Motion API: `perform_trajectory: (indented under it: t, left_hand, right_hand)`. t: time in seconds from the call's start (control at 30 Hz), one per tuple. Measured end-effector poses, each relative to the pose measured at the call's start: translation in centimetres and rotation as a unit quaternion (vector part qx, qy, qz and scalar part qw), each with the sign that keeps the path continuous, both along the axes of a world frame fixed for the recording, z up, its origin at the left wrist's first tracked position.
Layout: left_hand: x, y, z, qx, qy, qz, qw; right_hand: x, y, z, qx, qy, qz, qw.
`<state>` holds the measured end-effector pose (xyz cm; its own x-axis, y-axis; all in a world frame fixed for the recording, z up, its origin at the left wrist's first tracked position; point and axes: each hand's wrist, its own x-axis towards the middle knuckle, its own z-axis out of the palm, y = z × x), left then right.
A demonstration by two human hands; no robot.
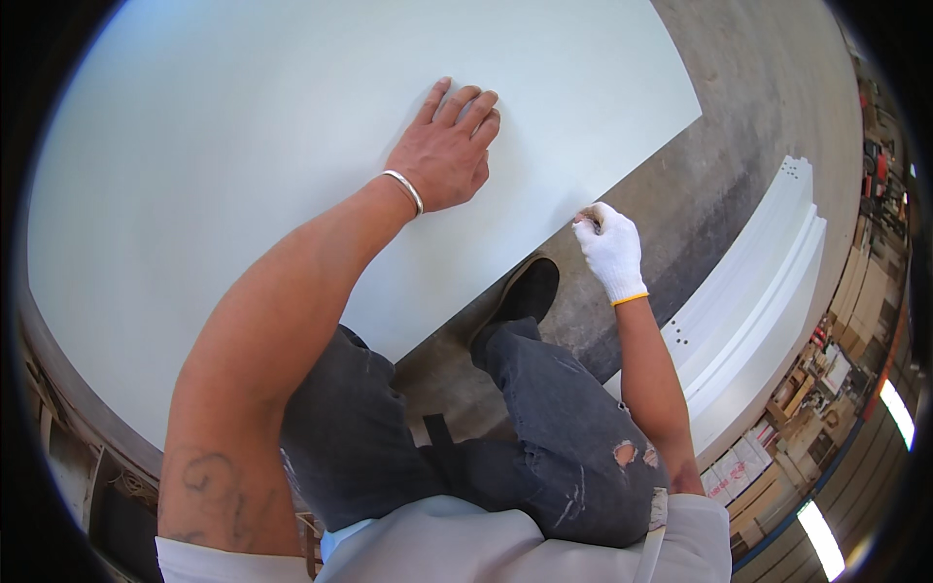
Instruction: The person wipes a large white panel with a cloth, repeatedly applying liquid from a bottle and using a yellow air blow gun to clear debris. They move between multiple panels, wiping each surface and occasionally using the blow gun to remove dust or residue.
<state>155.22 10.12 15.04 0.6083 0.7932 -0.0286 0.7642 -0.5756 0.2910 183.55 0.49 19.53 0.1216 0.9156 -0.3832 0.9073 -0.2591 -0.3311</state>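
Note:
A large pale, smooth panel (243, 126) fills the left and middle of the view. My bare left hand (447, 141) rests on its surface, fingers stretched forward and slightly apart, with a metal bangle (404, 192) at the wrist. Just off the panel's near right edge is my right hand (612, 248), in a white knitted glove (622, 257) with a yellow cuff. Its fingers are curled and pinched together close to that edge. Whatever lies between them, if anything, is hidden or too small to name.
Long white profiled pieces (748, 301) with small holes at their ends lie on the grey concrete floor (777, 87) to the right. My dark shoe (530, 290) stands beside the panel's edge. Wood pieces and clutter (807, 379) line the far right.

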Motion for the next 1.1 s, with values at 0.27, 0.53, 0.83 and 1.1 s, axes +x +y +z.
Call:
perform_trajectory:
  t: [0.27,0.53,0.83,1.1]
  left_hand:
    - [-0.4,-0.2,-0.1,0.001,-0.009,0.004,1.0]
    - [-0.8,-0.1,-0.2,-0.019,-0.008,0.008,1.0]
    - [-1.1,-0.2,0.2,-0.009,0.019,0.006,1.0]
    - [-1.3,-0.3,0.8,-0.004,0.02,0.012,1.0]
  right_hand:
    - [-1.5,1.3,1.1,-0.038,-0.141,0.096,0.985]
    - [-0.4,1.0,1.2,-0.007,-0.102,0.035,0.994]
    - [0.3,1.7,0.3,-0.096,0.039,-0.025,0.994]
    - [-0.3,2.6,0.9,-0.11,-0.017,0.041,0.993]
